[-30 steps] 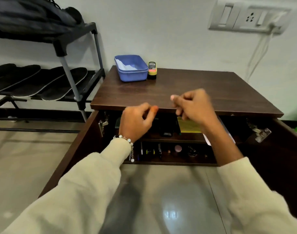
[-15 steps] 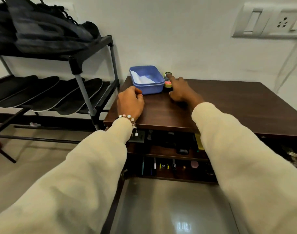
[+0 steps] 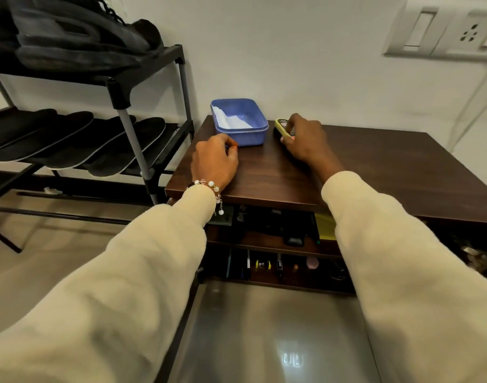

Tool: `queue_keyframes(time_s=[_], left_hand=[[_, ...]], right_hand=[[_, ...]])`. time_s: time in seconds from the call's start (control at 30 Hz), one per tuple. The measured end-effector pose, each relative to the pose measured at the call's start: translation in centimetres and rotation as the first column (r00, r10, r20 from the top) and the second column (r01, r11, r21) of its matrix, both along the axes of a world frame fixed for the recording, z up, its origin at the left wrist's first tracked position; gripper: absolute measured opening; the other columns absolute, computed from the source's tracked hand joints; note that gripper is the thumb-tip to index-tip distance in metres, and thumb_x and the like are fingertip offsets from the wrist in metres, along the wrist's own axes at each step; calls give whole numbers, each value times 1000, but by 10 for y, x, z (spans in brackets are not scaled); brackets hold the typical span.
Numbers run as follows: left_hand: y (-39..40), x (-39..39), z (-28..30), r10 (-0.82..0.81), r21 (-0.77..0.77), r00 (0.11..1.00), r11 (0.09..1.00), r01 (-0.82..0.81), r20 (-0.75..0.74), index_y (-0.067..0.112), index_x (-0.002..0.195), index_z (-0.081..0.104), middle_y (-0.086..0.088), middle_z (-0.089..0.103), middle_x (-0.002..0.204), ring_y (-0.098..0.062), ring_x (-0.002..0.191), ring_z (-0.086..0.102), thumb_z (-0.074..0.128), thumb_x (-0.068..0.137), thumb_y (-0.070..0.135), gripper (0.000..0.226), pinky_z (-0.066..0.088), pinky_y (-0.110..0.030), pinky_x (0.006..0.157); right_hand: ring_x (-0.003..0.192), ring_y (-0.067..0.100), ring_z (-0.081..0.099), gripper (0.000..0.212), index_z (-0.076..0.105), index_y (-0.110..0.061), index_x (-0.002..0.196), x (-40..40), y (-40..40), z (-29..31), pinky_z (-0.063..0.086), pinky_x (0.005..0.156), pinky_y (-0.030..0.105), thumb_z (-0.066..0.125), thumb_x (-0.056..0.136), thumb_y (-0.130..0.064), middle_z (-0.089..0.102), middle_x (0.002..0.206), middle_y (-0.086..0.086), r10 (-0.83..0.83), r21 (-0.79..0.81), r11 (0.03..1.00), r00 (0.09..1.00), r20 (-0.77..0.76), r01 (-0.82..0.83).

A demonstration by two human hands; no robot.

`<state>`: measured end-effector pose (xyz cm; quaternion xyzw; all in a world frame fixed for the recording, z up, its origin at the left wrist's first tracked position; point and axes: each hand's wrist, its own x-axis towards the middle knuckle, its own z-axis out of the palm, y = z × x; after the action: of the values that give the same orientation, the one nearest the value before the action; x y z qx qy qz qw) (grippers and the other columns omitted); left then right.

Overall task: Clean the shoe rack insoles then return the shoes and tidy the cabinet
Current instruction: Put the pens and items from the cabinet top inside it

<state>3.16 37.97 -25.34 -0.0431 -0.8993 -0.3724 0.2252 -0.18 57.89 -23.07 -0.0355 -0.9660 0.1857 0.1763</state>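
Right hand [image 3: 306, 139] is pinching a small yellow device [image 3: 281, 129] on the worktop [image 3: 375, 167], right of the blue tub [image 3: 239, 124]. Left hand [image 3: 214, 161] is resting on the worktop near the tub, fingers loosely curled, gripping nothing.

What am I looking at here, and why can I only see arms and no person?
The camera sits on the person's head and looks forward and down, so you only see their two arms in cream sleeves. The left hand, with a bead bracelet, rests on the brown cabinet top just in front of the blue tub. The right hand grips a small yellow gadget beside the tub. Under the top, the open cabinet has shelves full of little things. To the left is a shoe rack with dark shoes on top and black insoles lying below.
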Motion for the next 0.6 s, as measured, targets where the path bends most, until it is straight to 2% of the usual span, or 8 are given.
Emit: queue_keyframes(time_s=[0.07,0.13,0.23,0.27,0.33,0.4,0.5,0.6], left_hand=[[2,10,2,-36,39,999,999,37,-41,18,101,71,-3,72,95,-22,90,63,58,91,23,17,46,-25,83],[5,26,3,-92,120,991,987,103,-96,15,97,71,-4,73,88,-22,81,66,58,90,21,15,51,-31,84],[14,59,-1,-187,275,969,934,226,-161,13,94,71,-4,72,76,-19,69,68,59,90,19,14,56,-37,74],[17,70,-5,-233,318,958,907,277,-168,13,93,71,-3,71,72,-18,66,68,60,89,18,13,57,-37,69],[26,94,-15,-346,373,926,848,377,-149,15,89,71,-1,69,66,-14,60,67,61,89,18,10,57,-35,58],[36,114,-31,-448,425,891,793,437,-80,16,83,71,0,68,61,-7,51,65,63,89,21,11,52,-25,49],[51,139,-64,-560,527,824,727,440,84,21,77,71,-2,68,60,-7,44,59,63,91,24,16,44,-18,42],[72,154,-104,-613,608,717,720,334,331,16,77,68,-7,68,65,-15,44,57,58,95,27,23,43,-21,40]], right_hand=[[111,32,51,31,52,-18,118,22,3,1,45,86,37,58,89,-24,55,123,15,-99,-224,971,993,-72,80],[108,28,54,35,49,-20,122,51,7,2,49,80,34,55,88,-23,54,119,11,-184,-510,854,977,-104,107],[85,22,63,35,48,-15,123,107,16,4,53,53,31,54,88,-16,58,106,7,-123,-901,433,990,-69,-9],[77,22,63,32,51,-11,118,127,22,4,52,50,31,55,87,-12,59,100,9,-36,-949,308,996,-80,-65],[69,27,62,25,56,-3,108,169,39,-2,52,52,35,55,84,-6,59,89,14,133,-976,167,984,-115,-137],[72,30,63,26,57,0,109,206,56,-15,55,56,38,55,83,-1,62,89,16,270,-979,159,960,-81,-127],[82,32,65,36,58,3,116,251,79,-50,59,63,44,60,79,3,64,98,19,412,-973,229,902,132,38],[77,26,66,36,62,0,113,282,92,-96,60,64,41,63,78,7,65,93,16,385,-880,393,821,422,267]])
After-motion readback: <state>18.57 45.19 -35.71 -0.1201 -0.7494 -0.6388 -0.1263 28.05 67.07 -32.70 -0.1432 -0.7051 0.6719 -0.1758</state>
